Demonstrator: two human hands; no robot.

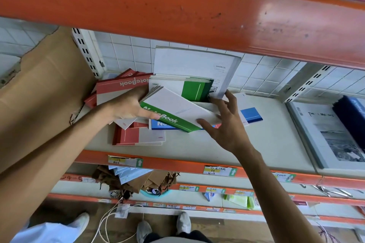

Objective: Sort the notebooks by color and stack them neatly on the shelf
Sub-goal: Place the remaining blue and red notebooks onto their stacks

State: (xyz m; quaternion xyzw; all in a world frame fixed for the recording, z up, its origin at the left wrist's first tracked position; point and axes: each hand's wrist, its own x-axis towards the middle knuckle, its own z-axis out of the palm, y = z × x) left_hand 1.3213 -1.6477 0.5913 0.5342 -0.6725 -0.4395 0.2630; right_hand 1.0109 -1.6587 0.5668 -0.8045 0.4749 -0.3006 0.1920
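Left hand point(128, 104), frame centre-left: fingers curled round the left end of a small bundle of green notebooks point(173, 112), thumb laid flat along the green "NoteBook" band on the top cover. Right hand point(225, 124), just right of centre: fingers spread, thumb and lower fingertips touching the bundle's right edge, upper fingers reaching toward the standing stack of green notebooks point(189, 87) behind; whether they touch it, can't tell, partly hidden. The held bundle tilts, lifted above a blue notebook point(162, 125) lying flat on the shelf point(266, 140). Red notebooks point(118, 89) fan out at centre-left, another red notebook point(138, 137) lies flat below them. A large white notebook point(195, 63) leans upright on the tiled wall, upper centre. White notebook with blue square point(250, 115) lies right of the hands. Cardboard box point(43, 92) fills the left.
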